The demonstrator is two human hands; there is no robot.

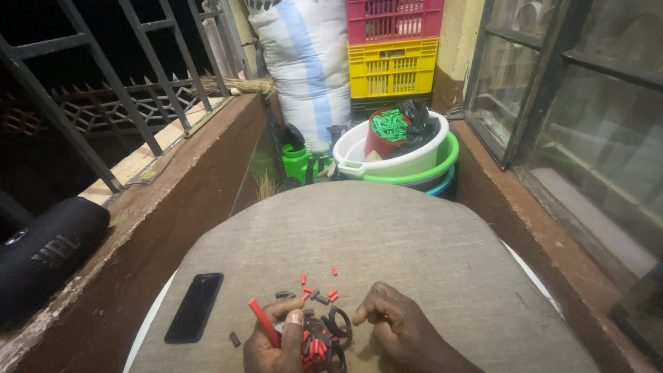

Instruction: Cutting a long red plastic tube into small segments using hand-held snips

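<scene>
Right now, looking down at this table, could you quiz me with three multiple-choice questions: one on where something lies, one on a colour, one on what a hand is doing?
1. Where does the black phone lie?
A. left of both hands
B. between the hands
C. in the white basin

2. What colour is the crate under the pink crate?
A. blue
B. yellow
C. black

3. What is the left hand doing?
A. lying flat and empty
B. gripping a red stick
C. holding the phone

Answers:
1 A, the phone rests on the grey tabletop, apart from the hands.
2 B, the yellow crate sits directly below the pink one.
3 B, thumb and fingers close around the stick, while the right hand rests beside it.
</scene>
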